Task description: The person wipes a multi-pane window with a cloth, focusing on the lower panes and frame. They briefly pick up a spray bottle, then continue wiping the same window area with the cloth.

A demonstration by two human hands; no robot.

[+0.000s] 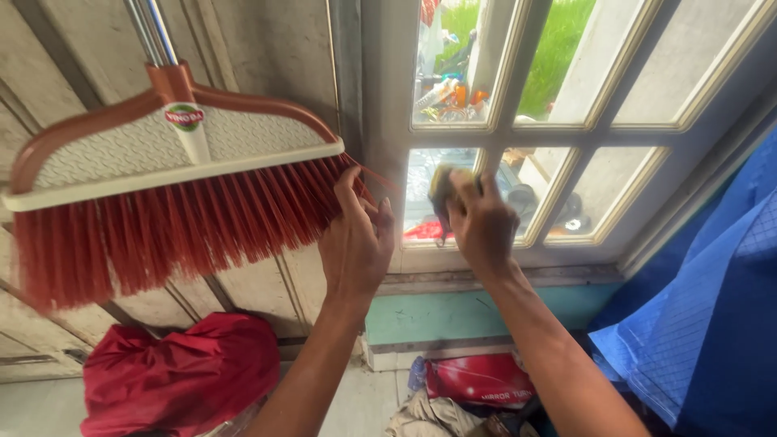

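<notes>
My left hand (356, 239) is raised against the right end of a red-bristled broom (162, 218), its fingers touching the bristle tips. The broom hangs head-down on the wall, with a cream and brown head and a metal handle going up out of view. My right hand (481, 222) presses a small yellowish cloth or sponge (441, 188) against a lower pane of the white-framed window (498, 129). Most of the cloth is hidden by my fingers.
A red bag (182, 376) lies on the floor at lower left. Blue fabric (704, 324) hangs at the right. A red package (481, 379) and crumpled cloths sit below the sill, under a turquoise strip of wall (453, 316).
</notes>
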